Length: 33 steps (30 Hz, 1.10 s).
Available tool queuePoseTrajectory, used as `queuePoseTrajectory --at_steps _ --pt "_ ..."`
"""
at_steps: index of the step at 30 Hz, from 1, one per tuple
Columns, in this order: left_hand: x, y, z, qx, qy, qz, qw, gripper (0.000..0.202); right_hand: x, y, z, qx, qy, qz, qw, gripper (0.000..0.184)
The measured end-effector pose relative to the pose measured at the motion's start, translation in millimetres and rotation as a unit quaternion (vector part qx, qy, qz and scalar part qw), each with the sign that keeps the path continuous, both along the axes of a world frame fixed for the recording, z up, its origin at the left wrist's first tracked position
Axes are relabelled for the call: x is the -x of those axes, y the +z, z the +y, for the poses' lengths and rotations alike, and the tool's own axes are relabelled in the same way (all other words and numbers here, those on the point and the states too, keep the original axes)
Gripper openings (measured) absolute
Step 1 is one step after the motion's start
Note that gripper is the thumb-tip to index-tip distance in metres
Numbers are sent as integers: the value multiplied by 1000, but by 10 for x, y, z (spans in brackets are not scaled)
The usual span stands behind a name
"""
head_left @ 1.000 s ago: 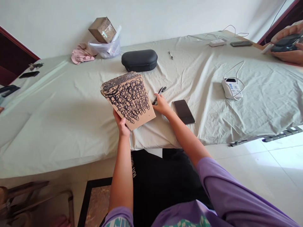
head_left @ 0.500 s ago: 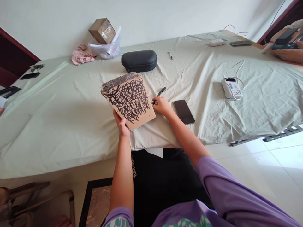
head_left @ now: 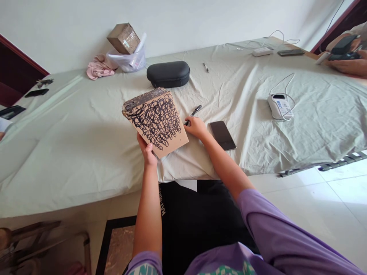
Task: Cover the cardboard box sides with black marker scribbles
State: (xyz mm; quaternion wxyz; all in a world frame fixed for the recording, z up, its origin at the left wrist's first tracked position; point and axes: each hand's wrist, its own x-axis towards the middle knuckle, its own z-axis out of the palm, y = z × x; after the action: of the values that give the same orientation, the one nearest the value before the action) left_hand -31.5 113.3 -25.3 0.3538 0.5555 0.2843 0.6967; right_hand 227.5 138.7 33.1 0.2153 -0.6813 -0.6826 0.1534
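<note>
Your left hand [head_left: 147, 153] grips scribbled cardboard box [head_left: 160, 122] low, likely leaving its face uncovered; right hand [head_left: 196, 126], nearly closed, pinches black pen [head_left: 196, 110].

The left hand [head_left: 147, 154] holds a scribbled cardboard box [head_left: 160, 122]; the right hand [head_left: 195, 126] pinches 1 black pen [head_left: 196, 110].

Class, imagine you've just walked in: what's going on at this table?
A person's left hand grips a cardboard box, its facing side covered in black looped scribbles. The right hand has its fingers on a black pen beside the box; how firmly isn't clear. A smartphone lies by the right forearm, and a black hard case sits beyond the box.
</note>
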Motion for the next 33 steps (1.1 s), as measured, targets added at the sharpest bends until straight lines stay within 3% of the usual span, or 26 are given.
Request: queuePoseTrajectory --at_steps 12,21,26,33 --pt "15 -10 -14 4 -1 10 1000 85 -73 -39 70 1 -38 -6 999 36" --pt "13 14 -34 26 10 32 999 90 -106 -44 73 -5 -71 -5 997 49" --pt "-12 37 -39 15 2 1 1000 88 -125 -50 85 -9 -68 1 998 49" --pt "10 16 -22 22 10 27 999 92 -140 -44 87 -6 -79 6 997 52"
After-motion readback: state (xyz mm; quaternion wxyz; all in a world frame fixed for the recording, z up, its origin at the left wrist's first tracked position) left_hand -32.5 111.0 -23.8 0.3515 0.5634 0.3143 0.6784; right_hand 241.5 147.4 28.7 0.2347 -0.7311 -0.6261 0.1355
